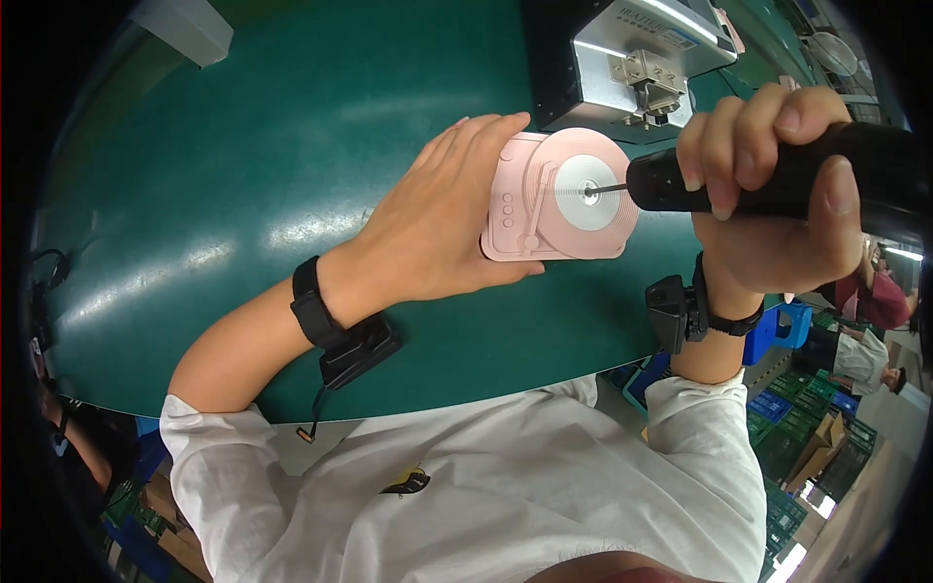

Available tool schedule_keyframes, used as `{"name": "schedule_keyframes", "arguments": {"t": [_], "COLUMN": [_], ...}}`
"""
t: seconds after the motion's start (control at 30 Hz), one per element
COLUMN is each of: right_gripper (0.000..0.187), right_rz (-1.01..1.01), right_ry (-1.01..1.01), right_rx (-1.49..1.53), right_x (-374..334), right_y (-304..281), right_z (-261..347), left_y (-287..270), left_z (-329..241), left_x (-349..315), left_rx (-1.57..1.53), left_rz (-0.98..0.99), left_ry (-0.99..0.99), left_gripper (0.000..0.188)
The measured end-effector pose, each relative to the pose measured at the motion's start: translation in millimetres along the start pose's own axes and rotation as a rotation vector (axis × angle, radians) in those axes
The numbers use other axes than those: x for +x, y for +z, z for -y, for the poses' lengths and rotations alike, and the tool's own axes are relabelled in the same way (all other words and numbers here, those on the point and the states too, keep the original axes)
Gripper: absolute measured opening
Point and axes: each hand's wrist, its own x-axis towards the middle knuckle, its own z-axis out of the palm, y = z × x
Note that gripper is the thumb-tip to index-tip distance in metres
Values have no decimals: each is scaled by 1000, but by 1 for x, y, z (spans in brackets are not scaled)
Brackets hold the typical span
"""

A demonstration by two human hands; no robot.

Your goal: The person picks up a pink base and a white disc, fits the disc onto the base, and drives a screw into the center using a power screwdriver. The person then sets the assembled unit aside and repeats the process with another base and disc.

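A small pink case shaped like a record player (pixel 515 219), with a round disc and a silvery centre label (pixel 573 214), lies on the green table. My left hand (pixel 437 209) grips its left side, fingers along the far edge and thumb at the near edge. My right hand (pixel 768 165) is wrapped around a black electric screwdriver (pixel 671 182). The thin bit (pixel 610 188) reaches left to the hub in the middle of the disc. Whether a screw sits under its tip is too small to tell.
A silver and black machine with a metal fixture (pixel 656 87) stands just beyond the case. A white box-like object (pixel 185 27) is at the far left of the green table (pixel 243 175). Stacked crates (pixel 792 418) and other people (pixel 860 360) are off to the right.
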Motion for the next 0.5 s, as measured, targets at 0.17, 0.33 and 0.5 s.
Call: {"name": "schedule_keyframes", "arguments": {"t": [0.17, 0.33, 0.5], "right_gripper": [38, 39, 36], "right_rz": [-138, -458, -431], "right_ry": [138, 63, 146], "right_rx": [36, 19, -91], "right_x": [-19, 9, -23], "right_y": [9, 25, -7], "right_z": [-15, 5, 22], "left_y": [-7, -29, -108], "left_z": [-8, 7, 20], "left_x": [5, 2, 7], "left_rx": [36, -89, -248], "left_rz": [44, 172, 404], "left_ry": [-42, -20, -119], "left_gripper": [110, 112, 96]}}
